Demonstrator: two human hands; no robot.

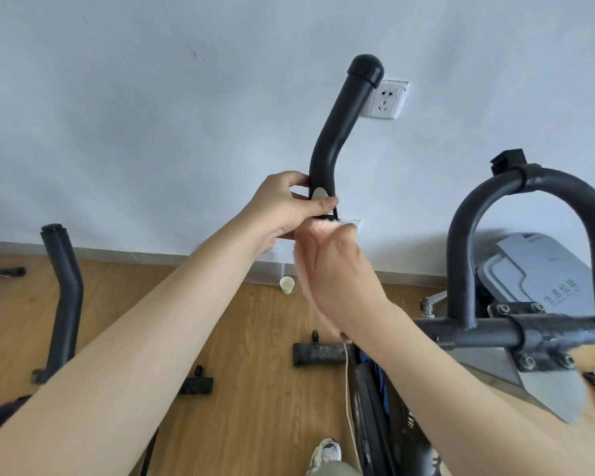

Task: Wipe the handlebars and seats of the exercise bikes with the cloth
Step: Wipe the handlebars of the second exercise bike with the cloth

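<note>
A black padded handlebar [337, 121] of the exercise bike rises up the middle of the view and ends in a rounded cap. My left hand [285, 207] grips its lower part, thumb across a small silver sensor plate [319, 193]. Just below it, my right hand [337, 269] holds a pale pink cloth [304, 276] bunched around the bar; the bar under the cloth is hidden. To the right sits the bike's looped centre handlebar [461, 242] on a horizontal crossbar [485, 333].
A second black handlebar [66, 286] stands at the left. A wall socket [389, 99] is behind the bar's top. A paper cup [287, 284] and black bike feet [318, 353] lie on the wooden floor. A grey bin lid [536, 269] is at the right. My shoe [327, 453] shows at the bottom.
</note>
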